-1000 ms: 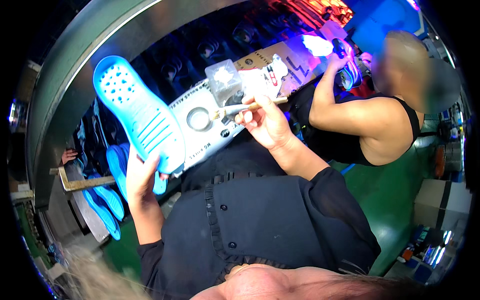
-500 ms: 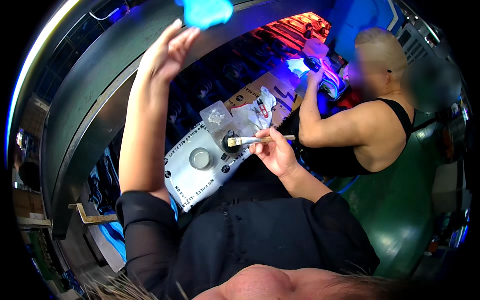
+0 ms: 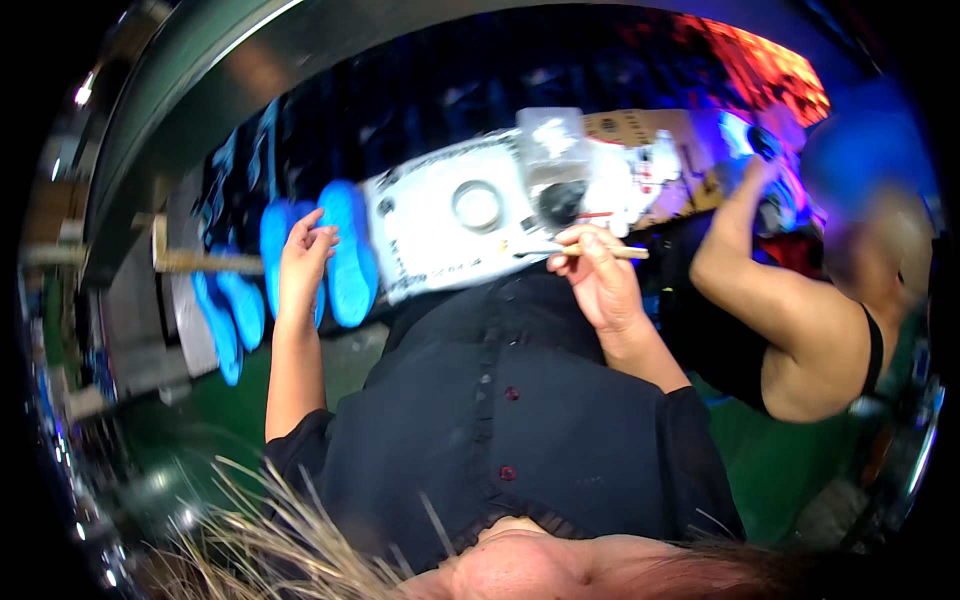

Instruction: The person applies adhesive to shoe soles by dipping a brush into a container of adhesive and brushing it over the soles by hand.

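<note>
My right hand (image 3: 603,275) grips a flat paintbrush (image 3: 630,252) with a wooden handle, its bristle end pointing left over a white printed sheet (image 3: 425,205). My left hand (image 3: 305,250) hovers among bright blue shoe-sole-shaped pieces, fingers apart and loosely bent, with nothing visibly held. One blue sole (image 3: 348,255) lies just right of that hand, against the sheet; others lie under and left of it. On the sheet stands a small round container (image 3: 478,206). Beyond the brush, a clear plastic box (image 3: 551,135) and a dark round object (image 3: 561,203) sit close together; motion blurs them.
At the right a co-worker (image 3: 800,330) in a black top reaches toward brightly lit items. Cardboard (image 3: 690,170) with white cloth or paper (image 3: 655,165) lies between us. A wooden bar (image 3: 205,262) juts in at left. Dark rows of shoe-like parts run behind, under a curved metal edge (image 3: 260,70).
My left hand has come down from the far upper side, where a blue piece was at its fingertips, to the blue soles. My view has turned left; the brush stays in my right hand.
</note>
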